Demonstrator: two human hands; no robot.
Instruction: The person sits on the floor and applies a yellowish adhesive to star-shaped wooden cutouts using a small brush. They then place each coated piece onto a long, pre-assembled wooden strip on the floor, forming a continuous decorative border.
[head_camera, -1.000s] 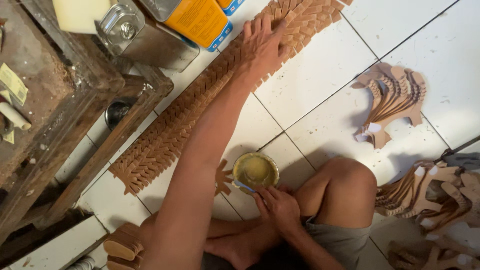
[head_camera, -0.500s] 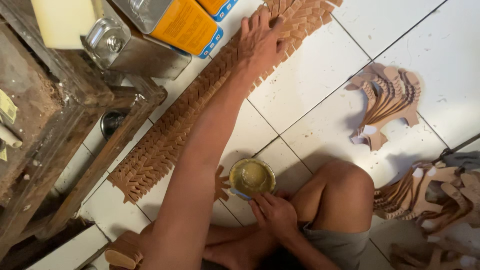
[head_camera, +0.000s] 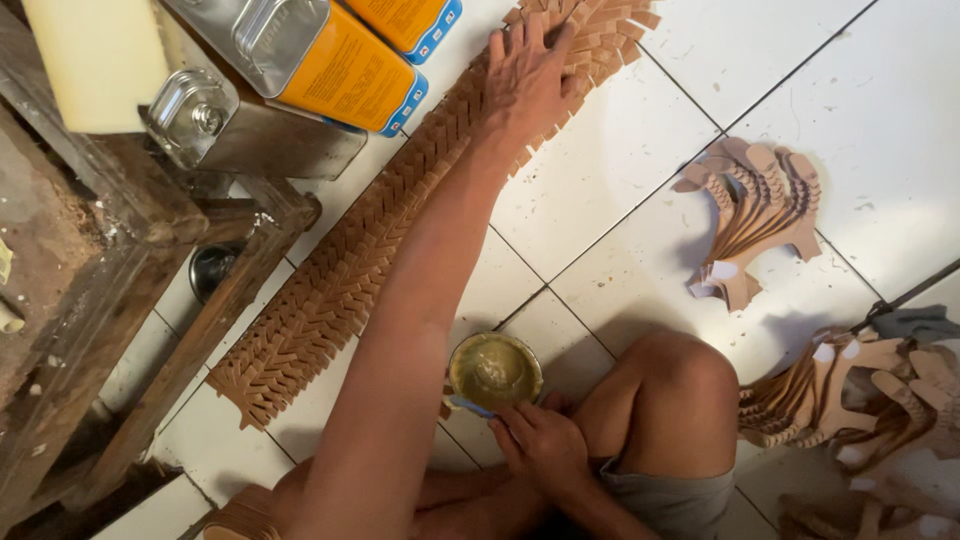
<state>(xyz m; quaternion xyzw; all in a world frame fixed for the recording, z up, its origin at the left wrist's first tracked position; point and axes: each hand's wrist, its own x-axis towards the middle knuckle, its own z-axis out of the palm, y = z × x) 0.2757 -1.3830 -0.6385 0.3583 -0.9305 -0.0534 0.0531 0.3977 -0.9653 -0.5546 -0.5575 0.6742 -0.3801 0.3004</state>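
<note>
My left hand (head_camera: 525, 80) lies flat, fingers spread, on the far end of a long row of overlapping brown leather strips (head_camera: 330, 290) laid slantwise across the white tiles. It holds nothing. My right hand (head_camera: 545, 445) rests by my bent knee (head_camera: 680, 390), its fingers closed on the near rim of a small round tin (head_camera: 493, 373) of yellowish paste that stands on the floor.
A rough wooden bench (head_camera: 120, 260) runs along the left, with metal cans with orange labels (head_camera: 330, 70) and a pale yellow block (head_camera: 95, 60) beside it. Fanned stacks of cut leather shapes (head_camera: 755, 220) lie at the right, and more such cut shapes (head_camera: 860, 400) sit near my knee.
My left hand stays pressed on the far end of the strip row. My right hand stays at the tin. Only the view has shifted a little.
</note>
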